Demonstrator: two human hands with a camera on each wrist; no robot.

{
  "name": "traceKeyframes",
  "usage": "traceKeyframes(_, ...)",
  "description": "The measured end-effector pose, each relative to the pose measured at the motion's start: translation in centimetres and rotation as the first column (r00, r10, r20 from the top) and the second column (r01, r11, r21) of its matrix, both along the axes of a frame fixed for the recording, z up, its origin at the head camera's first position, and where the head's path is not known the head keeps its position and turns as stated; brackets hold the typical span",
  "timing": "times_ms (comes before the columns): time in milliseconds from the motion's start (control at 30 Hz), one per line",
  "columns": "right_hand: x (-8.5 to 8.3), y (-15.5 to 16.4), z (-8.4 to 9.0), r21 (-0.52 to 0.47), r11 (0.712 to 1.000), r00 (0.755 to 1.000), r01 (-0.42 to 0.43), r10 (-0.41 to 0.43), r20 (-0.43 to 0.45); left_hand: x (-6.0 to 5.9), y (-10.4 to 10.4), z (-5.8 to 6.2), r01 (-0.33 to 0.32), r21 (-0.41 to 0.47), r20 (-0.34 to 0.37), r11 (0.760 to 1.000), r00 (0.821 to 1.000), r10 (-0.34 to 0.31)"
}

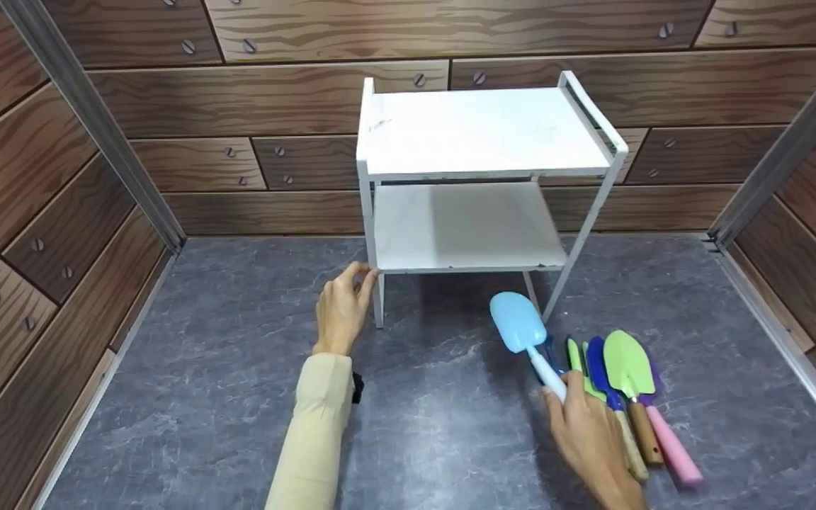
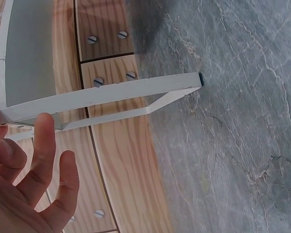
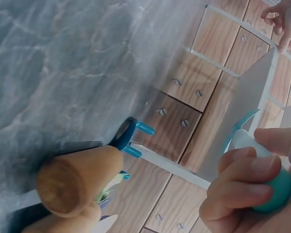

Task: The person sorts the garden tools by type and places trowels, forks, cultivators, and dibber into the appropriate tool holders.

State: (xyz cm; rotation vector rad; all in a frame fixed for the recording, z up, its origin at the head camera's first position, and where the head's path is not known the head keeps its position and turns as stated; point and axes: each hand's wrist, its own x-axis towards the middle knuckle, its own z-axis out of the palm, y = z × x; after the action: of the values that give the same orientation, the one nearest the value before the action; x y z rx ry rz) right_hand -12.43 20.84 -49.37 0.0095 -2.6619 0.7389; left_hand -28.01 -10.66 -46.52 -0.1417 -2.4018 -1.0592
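My left hand pinches the front left leg of a small white two-tier shelf, at the corner of its lower board. In the left wrist view, the fingertips are right at the white frame, other fingers curled loosely. My right hand grips a light blue garden trowel by its handle, blade pointing forward toward the shelf's right front leg. The right wrist view shows fingers wrapped round the handle, with the blade partly hidden beyond them.
Several garden tools lie beside my right hand: a green trowel with wooden handle, a blue one, a pink-handled one. A blue pronged tool lies among them. Wood-patterned walls enclose the grey floor.
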Motion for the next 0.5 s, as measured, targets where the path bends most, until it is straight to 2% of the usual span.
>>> traceKeyframes(500, -0.5, -1.1, 1.6, -0.007, 1.000, 0.999, -0.028, 0.028, -0.020, 0.0, -0.1, -0.1, 0.000, 0.010, -0.011, 1.000, 1.000, 0.000)
